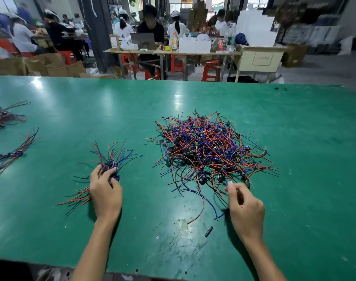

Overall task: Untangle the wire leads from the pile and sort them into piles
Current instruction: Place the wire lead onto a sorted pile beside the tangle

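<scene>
Left hand [105, 190] fingers curled round small bundle [110, 166], right hand [245, 205] fingertips pinched at tangled pile [211, 147] edge, lead pinched unclear, two sorted piles [9, 157] cut off at table [92, 110] left edge

The green tabletop [92, 110] carries a tangled wire pile [209, 151] at centre, sorted bundles [9, 157] at nine o'clock, and a black tube [209, 231] at six.

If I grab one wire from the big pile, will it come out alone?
Probably not. The big pile looks thoroughly tangled, so neighbours would likely drag along. The wires curl loosely, suggesting they are floppy and light.
</scene>
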A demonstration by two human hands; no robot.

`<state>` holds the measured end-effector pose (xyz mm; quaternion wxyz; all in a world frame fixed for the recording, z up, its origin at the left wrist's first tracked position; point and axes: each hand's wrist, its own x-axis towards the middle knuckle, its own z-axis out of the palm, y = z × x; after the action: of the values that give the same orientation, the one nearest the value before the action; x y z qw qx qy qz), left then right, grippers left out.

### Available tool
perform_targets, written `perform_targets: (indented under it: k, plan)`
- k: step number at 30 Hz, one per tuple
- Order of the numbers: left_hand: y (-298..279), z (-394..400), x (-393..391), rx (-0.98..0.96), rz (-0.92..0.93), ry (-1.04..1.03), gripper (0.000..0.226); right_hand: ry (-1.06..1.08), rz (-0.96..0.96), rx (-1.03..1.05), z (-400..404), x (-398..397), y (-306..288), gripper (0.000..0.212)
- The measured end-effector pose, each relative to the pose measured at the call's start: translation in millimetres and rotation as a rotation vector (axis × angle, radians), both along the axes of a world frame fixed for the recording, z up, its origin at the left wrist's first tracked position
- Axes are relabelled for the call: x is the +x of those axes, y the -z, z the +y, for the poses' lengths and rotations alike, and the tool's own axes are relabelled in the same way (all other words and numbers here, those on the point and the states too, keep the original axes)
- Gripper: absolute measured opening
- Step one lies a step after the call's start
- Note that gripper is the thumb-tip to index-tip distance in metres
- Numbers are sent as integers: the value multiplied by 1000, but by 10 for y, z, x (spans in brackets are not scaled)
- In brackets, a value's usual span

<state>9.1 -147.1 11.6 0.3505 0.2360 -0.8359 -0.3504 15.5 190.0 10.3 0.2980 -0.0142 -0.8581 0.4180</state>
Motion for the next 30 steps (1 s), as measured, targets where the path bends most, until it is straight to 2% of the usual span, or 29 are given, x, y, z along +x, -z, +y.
perform_targets:
  k: [2,4,7,9,13,15,17,19,22,26,28,30]
  plan:
    - [-43,259,71,-109,137,32,33,-37,83,73,-31,23,-2,36]
    - [-123,640,121,-245,192,270,37,-129,233,220,-73,53,26,29]
    - [-174,1218,123,-237,18,790,45,-218,372,313,-95,63,69,24]
    - [-109,1539,72,-89,-109,927,53,-210,403,304,-65,76,74,22]
    - [18,1913,-82,335,-115,902,50,-337,513,346,-89,134,63,19]
    - [39,1968,-164,315,-85,818,39,-435,533,374,-119,153,46,18]
    - [45,1971,-191,376,-62,796,27,-504,480,360,-106,165,40,22]
    - [24,1953,-170,626,-43,803,19,-526,382,280,-70,180,25,32]
    - [-36,1835,-114,1033,21,793,18,-378,265,205,-44,158,-16,41]
    - [-140,1636,-70,1346,87,813,28,-152,66,218,-76,85,-34,42]
    - [-157,1587,-61,1469,111,812,29,-132,18,200,-62,79,-27,43]
    - [-174,1573,-52,1513,104,802,29,-133,4,199,-51,84,-29,44]
